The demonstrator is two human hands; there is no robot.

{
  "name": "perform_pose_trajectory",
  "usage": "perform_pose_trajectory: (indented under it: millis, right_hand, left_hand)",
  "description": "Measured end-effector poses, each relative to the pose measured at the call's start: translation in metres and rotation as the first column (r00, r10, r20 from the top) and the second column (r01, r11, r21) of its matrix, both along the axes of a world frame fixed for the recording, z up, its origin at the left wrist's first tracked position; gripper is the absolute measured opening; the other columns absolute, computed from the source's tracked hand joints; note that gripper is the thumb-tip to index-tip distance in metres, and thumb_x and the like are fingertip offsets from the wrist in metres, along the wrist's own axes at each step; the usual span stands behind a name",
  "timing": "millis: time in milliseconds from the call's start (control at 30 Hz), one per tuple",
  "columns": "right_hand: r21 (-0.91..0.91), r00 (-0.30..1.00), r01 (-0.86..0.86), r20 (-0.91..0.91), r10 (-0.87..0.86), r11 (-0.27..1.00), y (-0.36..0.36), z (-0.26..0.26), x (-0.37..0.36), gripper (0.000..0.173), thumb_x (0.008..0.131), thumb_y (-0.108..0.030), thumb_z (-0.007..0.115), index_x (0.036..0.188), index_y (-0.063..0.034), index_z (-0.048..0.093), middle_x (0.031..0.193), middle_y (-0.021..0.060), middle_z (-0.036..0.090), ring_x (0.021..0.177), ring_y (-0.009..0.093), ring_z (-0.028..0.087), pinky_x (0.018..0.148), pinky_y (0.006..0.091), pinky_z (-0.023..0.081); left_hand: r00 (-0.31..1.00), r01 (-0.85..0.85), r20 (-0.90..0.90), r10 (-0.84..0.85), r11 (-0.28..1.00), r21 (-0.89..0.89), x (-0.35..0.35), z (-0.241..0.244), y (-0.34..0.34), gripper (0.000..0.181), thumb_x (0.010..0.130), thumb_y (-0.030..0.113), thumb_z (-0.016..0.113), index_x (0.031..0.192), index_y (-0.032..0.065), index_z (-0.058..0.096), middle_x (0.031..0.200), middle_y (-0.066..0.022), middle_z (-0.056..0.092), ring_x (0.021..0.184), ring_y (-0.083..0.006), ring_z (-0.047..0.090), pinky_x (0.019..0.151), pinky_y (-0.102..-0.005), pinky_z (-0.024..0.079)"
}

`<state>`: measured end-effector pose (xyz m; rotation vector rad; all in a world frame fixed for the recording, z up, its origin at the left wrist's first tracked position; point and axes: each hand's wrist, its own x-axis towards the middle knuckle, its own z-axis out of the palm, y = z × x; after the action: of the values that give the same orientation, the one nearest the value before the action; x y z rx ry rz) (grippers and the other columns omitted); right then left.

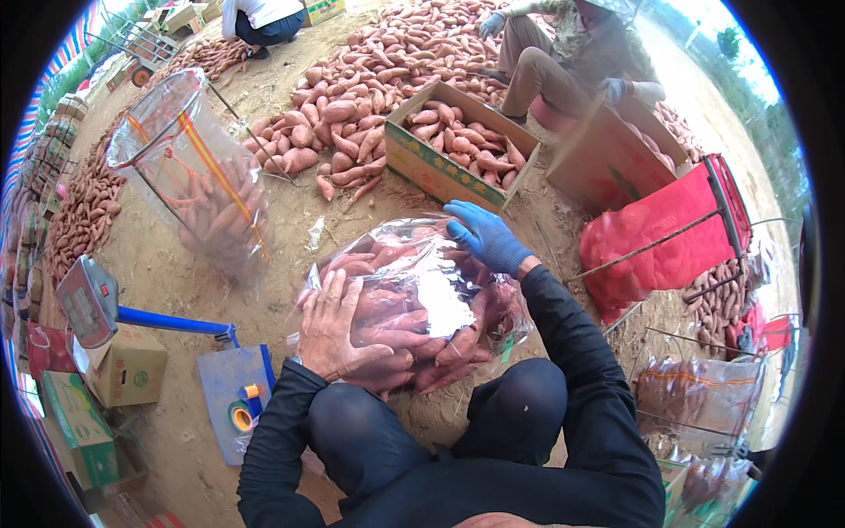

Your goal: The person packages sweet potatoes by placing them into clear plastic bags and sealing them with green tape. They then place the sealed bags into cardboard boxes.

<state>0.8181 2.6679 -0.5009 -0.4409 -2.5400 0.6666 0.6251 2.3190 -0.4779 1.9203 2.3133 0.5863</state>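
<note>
A clear plastic bag full of sweet potatoes (389,320) lies on the dirt ground in front of my knees. My left hand (337,327), bare, rests flat on its near left side with the fingers apart. On the far right side of the bag lies my right hand (488,239), in a blue knit glove, fingers stretched over the film. Neither hand is closed around anything. Bright glare on the plastic hides part of the contents.
Beyond the bag stand a cardboard box of sweet potatoes (455,181) and a large heap (396,72). A framed clear bag (218,191) and platform scale (231,396) are left; a red mesh bag (647,237) is right. A gloved co-worker (561,59) sits beyond.
</note>
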Motion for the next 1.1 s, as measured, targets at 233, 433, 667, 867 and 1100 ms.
perform_pose_trajectory:
  millis: [233, 433, 667, 867, 1100]
  right_hand:
    - [-0.044, 0.981, -0.083, 0.172, 0.09, 0.996, -0.004, 0.003, 0.003, 0.054, 0.107, -0.05, 0.061, 0.137, -0.005, 0.067, 0.14, 0.0223, 0.068, 0.129, 0.043, 0.065, 0.111, 0.048, 0.051]
    - [-0.139, 0.994, -0.076, 0.07, 0.087, 0.987, -0.007, 0.014, -0.008, 0.059, 0.109, -0.04, 0.066, 0.152, -0.0002, 0.058, 0.153, 0.0243, 0.061, 0.144, 0.039, 0.058, 0.121, 0.0444, 0.043]
    - [-0.221, 1.0, -0.001, -0.012, -0.002, 0.975, 0.002, 0.062, 0.017, 0.054, 0.118, -0.03, 0.051, 0.162, 0.0003, 0.049, 0.165, 0.0144, 0.054, 0.153, 0.024, 0.047, 0.126, 0.0383, 0.035]
    - [-0.143, 0.998, 0.06, 0.014, -0.059, 0.988, 0.005, 0.068, 0.016, 0.05, 0.118, -0.027, 0.05, 0.161, -0.0011, 0.051, 0.165, 0.0127, 0.054, 0.152, 0.023, 0.05, 0.127, 0.0377, 0.036]
    - [-0.147, 0.998, 0.056, 0.0, -0.057, 0.988, -0.019, 0.082, 0.004, 0.048, 0.118, -0.024, 0.052, 0.16, 0.0007, 0.053, 0.163, 0.0124, 0.056, 0.15, 0.022, 0.052, 0.126, 0.0364, 0.038]
  left_hand:
    - [1.0, 0.016, -0.02, -0.016, 1.0, -0.017, -0.008, 0.002, -0.005, 0.125, 0.077, 0.086, 0.073, 0.165, 0.0033, 0.044, 0.172, -0.0261, 0.034, 0.16, -0.0454, 0.032, 0.13, -0.059, 0.024]
    - [0.981, -0.162, 0.131, 0.145, 0.978, 0.129, -0.042, 0.02, -0.069, 0.114, 0.081, 0.082, 0.075, 0.161, 0.0045, 0.049, 0.167, -0.0268, 0.044, 0.157, -0.046, 0.038, 0.128, -0.0571, 0.029]
    - [0.41, -0.9, 0.597, 0.689, 0.411, 0.143, -0.084, -0.031, -0.284, 0.076, 0.098, 0.047, 0.08, 0.15, -0.0025, 0.058, 0.148, -0.0251, 0.065, 0.137, -0.0354, 0.064, 0.114, -0.0439, 0.049]
    - [-0.063, -0.992, 0.553, 0.831, 0.01, -0.128, -0.021, -0.149, -0.443, 0.049, 0.095, 0.03, 0.08, 0.132, -0.0013, 0.074, 0.131, -0.0212, 0.076, 0.122, -0.0312, 0.073, 0.105, -0.0413, 0.056]
    - [0.108, -0.988, 0.282, 0.953, 0.135, -0.08, -0.043, -0.16, -0.424, 0.038, 0.091, 0.033, 0.08, 0.114, 0.0023, 0.08, 0.116, -0.0187, 0.078, 0.112, -0.0358, 0.074, 0.1, -0.0433, 0.056]
